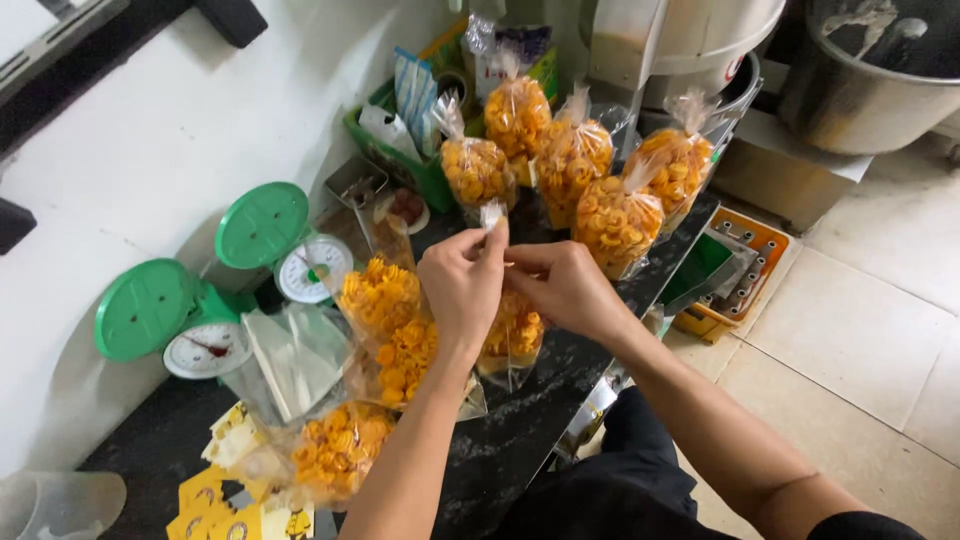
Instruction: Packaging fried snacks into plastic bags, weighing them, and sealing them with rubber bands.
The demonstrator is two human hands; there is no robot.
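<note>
From the head camera, both hands meet over the dark speckled surface [520, 440], pinched together on the twisted top of a clear bag of orange ring snacks [512, 340]. The left hand [462, 285] grips the neck of the bag, whose clear tip sticks up just above its fingers, and the right hand [565, 285] closes on the same neck from the other side, so the two touch. The bag hangs just under the hands, its bottom near the surface. Beyond the hands stand four tied snack bags [570, 165] upright in a cluster. Left of the left hand lie open, unsealed snack bags [385, 320] and loose empty clear bags [295, 360]. Farther left sit two green kitchen scales [215, 300], and a green basket [400, 150] stands beyond them by the wall.
</note>
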